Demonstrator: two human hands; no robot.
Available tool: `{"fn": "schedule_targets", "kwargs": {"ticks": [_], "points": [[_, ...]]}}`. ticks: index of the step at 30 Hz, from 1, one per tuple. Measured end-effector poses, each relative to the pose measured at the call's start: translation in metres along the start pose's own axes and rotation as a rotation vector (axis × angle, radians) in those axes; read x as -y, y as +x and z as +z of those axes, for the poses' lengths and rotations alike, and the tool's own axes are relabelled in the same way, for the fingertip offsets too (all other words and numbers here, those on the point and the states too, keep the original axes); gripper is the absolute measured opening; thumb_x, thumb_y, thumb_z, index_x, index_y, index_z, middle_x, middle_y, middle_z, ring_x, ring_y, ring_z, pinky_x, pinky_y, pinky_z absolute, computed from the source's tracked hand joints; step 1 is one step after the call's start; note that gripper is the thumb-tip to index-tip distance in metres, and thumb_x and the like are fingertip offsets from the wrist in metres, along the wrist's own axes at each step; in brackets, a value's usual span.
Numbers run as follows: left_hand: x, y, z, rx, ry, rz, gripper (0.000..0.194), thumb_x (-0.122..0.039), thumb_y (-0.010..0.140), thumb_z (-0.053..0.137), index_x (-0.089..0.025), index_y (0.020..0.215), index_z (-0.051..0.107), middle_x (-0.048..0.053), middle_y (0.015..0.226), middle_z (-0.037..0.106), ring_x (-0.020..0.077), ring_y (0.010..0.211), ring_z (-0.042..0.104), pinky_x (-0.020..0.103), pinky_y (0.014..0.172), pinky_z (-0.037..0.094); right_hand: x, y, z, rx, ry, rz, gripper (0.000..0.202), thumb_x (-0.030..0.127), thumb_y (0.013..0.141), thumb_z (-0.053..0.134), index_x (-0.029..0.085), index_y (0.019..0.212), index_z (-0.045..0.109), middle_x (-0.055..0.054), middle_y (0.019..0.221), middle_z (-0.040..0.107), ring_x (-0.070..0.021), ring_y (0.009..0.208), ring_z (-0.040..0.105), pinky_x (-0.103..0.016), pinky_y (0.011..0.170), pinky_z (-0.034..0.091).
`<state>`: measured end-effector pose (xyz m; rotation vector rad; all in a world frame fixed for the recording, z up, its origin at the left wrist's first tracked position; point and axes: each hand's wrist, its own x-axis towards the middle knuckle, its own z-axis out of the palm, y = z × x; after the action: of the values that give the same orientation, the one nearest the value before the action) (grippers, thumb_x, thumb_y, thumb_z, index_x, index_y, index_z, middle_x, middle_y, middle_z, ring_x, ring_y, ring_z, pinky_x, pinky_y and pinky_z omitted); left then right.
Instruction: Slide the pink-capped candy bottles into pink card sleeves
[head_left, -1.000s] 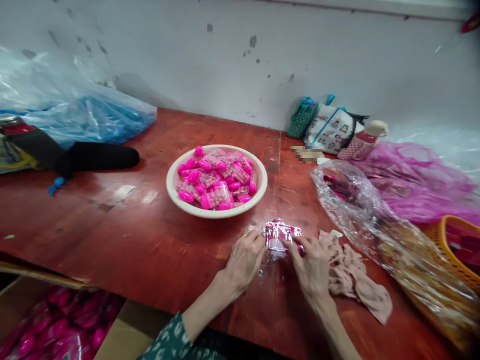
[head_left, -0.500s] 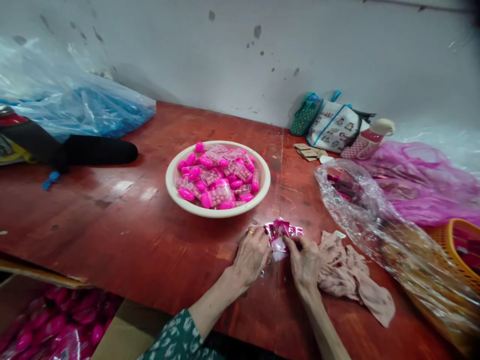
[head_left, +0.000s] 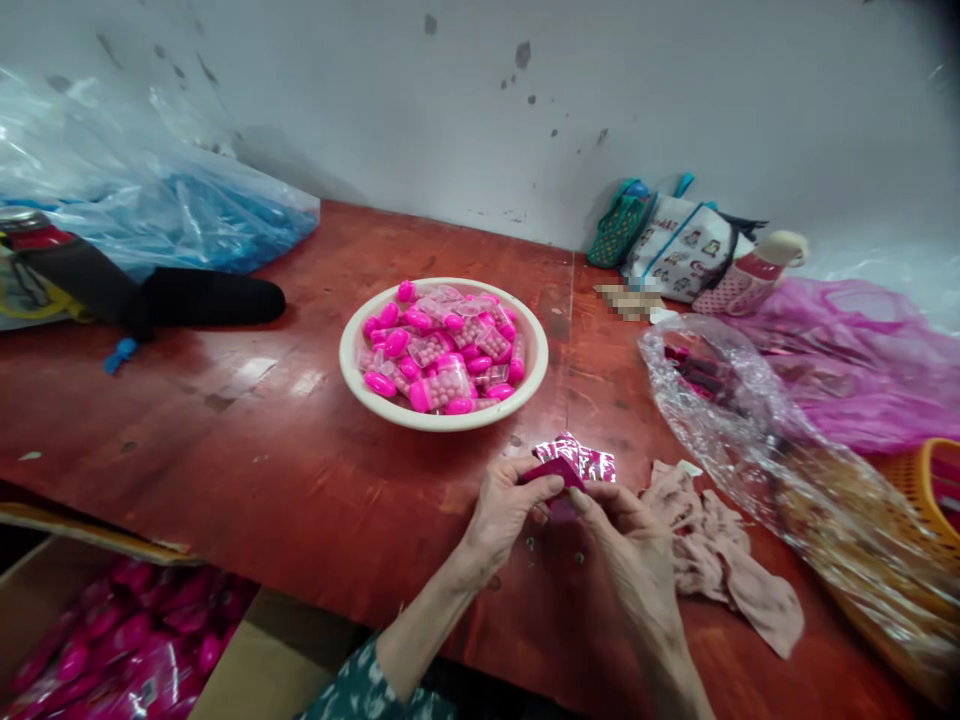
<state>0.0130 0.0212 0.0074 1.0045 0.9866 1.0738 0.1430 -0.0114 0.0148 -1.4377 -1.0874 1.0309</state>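
My left hand [head_left: 508, 505] and my right hand [head_left: 626, 530] meet over the near part of the table. Between them they pinch a small dark-magenta piece of film [head_left: 557, 472] by its two sides, thumbs toward me. What is printed on it cannot be made out. Just beyond the fingers, shiny magenta film pieces [head_left: 596, 463] lie on the wood, partly covered by the held one. Farther back stands a cream bowl [head_left: 352, 375] heaped with small clear bottles [head_left: 442, 388] that have bright pink caps and pale pink beads inside.
A crumpled beige cloth [head_left: 712, 535] lies right of my hand. Clear plastic wrap [head_left: 697, 430], a pink bag [head_left: 832, 340] and a yellow basket [head_left: 911, 490] fill the right side. Blue-filled plastic [head_left: 225, 215] lies back left. Below the table edge, a box holds pink items [head_left: 135, 640].
Both hands have lifted a magenta film piece off the small pile and now hold it between their fingertips. The view has shifted slightly; the bowl stays in place.
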Motion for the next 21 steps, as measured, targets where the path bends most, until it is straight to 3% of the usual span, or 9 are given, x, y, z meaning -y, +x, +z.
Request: {"fn": "schedule_targets", "kwargs": {"ticks": [5,10,14,18,21], "points": [[-0.011,-0.014,-0.001,-0.092,-0.261,-0.047,0.011,-0.022,0.067,0.07,-0.011,0.066,0.068,0.0,0.059,0.06,0.0082,0.053,0.051,0.02,0.052,0.041,0.004,-0.008,0.01,0.126,0.055,0.05,0.024,0.036,0.071,0.069,0.018,0.086,0.065,0.0,0.066,0.062,-0.0166,0.065,0.059,-0.027,0.061,0.046],[-0.018,-0.028,-0.007,-0.15,-0.402,-0.055,0.009,-0.014,0.065,0.071,-0.011,0.058,0.066,-0.001,0.052,0.057,0.0062,0.051,0.048,0.018,0.053,0.039,0.002,-0.019,0.026,0.044,-0.143,-0.204,0.021,0.032,0.082,0.058,0.017,0.067,0.059,0.002,0.062,0.051,-0.0122,0.058,0.048,-0.024,0.055,0.038],[-0.014,-0.038,-0.01,-0.232,-0.488,-0.083,0.01,-0.012,0.06,0.074,-0.012,0.055,0.066,-0.002,0.052,0.057,0.0058,0.051,0.049,0.017,0.053,0.039,0.009,-0.028,0.037,0.08,-0.22,-0.375,0.026,0.026,0.088,0.049,0.017,0.063,0.053,0.002,0.061,0.046,-0.0111,0.057,0.044,-0.023,0.054,0.034],[-0.009,-0.043,-0.014,-0.289,-0.544,-0.11,0.009,-0.015,0.059,0.076,-0.012,0.059,0.068,-0.001,0.054,0.061,0.0063,0.051,0.051,0.018,0.054,0.041,0.01,-0.031,0.041,0.096,-0.195,-0.305,0.033,0.03,0.09,0.045,0.018,0.058,0.047,0.003,0.059,0.041,-0.0106,0.054,0.039,-0.023,0.05,0.031],[-0.008,-0.046,-0.019,-0.312,-0.546,-0.115,0.01,-0.02,0.065,0.073,-0.01,0.065,0.069,0.003,0.06,0.065,0.0084,0.055,0.054,0.02,0.057,0.043,0.009,-0.029,0.041,0.186,-0.093,-0.119,0.022,0.036,0.085,0.051,0.018,0.074,0.056,0.0,0.067,0.052,-0.0131,0.061,0.047,-0.023,0.056,0.038]]}}
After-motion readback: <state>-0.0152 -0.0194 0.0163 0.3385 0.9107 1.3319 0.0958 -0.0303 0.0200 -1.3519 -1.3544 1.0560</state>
